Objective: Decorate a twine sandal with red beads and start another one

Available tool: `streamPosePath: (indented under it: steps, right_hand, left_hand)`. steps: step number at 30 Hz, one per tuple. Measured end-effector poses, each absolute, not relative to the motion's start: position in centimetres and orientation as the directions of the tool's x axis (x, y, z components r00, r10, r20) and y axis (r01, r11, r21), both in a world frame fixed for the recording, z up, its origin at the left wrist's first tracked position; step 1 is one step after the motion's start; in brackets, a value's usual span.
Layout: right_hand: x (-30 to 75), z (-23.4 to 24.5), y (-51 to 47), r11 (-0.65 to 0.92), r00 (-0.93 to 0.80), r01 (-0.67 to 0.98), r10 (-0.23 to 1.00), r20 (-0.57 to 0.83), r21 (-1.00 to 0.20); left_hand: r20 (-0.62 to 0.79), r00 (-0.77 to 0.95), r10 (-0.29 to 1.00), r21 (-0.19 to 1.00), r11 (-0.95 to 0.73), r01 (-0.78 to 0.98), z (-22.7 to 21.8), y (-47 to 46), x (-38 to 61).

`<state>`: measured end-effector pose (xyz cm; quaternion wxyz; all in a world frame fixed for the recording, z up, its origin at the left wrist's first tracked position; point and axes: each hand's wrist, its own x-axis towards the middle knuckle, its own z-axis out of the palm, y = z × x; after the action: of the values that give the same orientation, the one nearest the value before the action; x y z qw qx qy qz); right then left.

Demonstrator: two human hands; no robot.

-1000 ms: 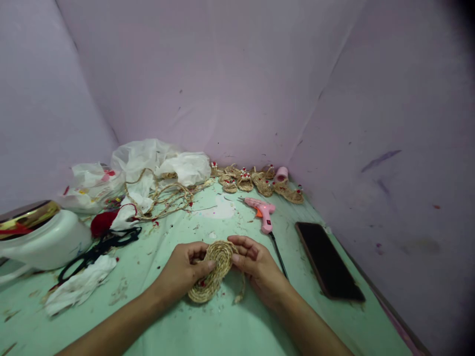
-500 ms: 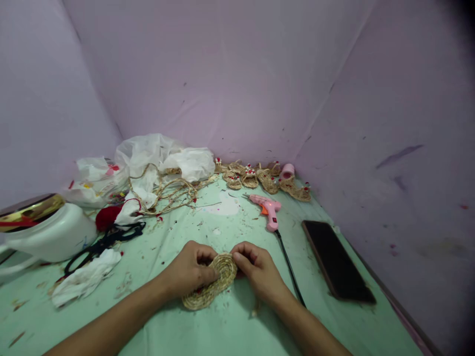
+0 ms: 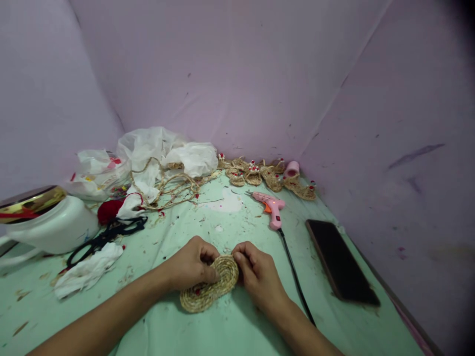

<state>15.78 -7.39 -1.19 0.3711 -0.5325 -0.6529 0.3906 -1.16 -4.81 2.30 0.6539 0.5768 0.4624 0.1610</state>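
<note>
A small slipper sole of coiled, braided straw (image 3: 224,274) is held at the front middle of the table, tilted, with a red spot near its lower end. My left hand (image 3: 195,267) grips its left side, thumb on top and fingers behind. At the sole's upper right edge, my right hand (image 3: 254,269) has thumb and forefinger pinched together; whether a strand lies between them is hidden. Beyond my right hand a pink glue gun (image 3: 272,205) lies on its side, its black cord running toward me.
A phone (image 3: 341,262) lies at the right. Several finished straw slippers (image 3: 272,178) line the back wall. Straw braid (image 3: 178,190), plastic bags (image 3: 148,146), red yarn (image 3: 108,211), black scissors (image 3: 106,235), crumpled tissue (image 3: 89,269) and a white pot (image 3: 55,227) occupy the left.
The camera view has shifted slightly, moving the background a little. Both hands keep nearly the same hold on the straw sole, which shows slightly more of its face.
</note>
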Motion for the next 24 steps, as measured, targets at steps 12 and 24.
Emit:
streamPosePath:
  steps: [12, 24]
  right_hand:
    - [15.3, -0.7, -7.7, 0.176, -0.071, 0.601, 0.983, 0.167, -0.780]
    - [18.5, 1.5, -6.3, -0.154, -0.324, 0.156, 0.925, -0.198, -0.976]
  left_hand:
    - [-0.415, 0.560, 0.717, 0.900, 0.234, 0.368, 2.4, -5.7, -0.5]
    - [-0.313, 0.075, 0.947, 0.939, 0.320, -0.124, 1.1, -4.6, -0.9]
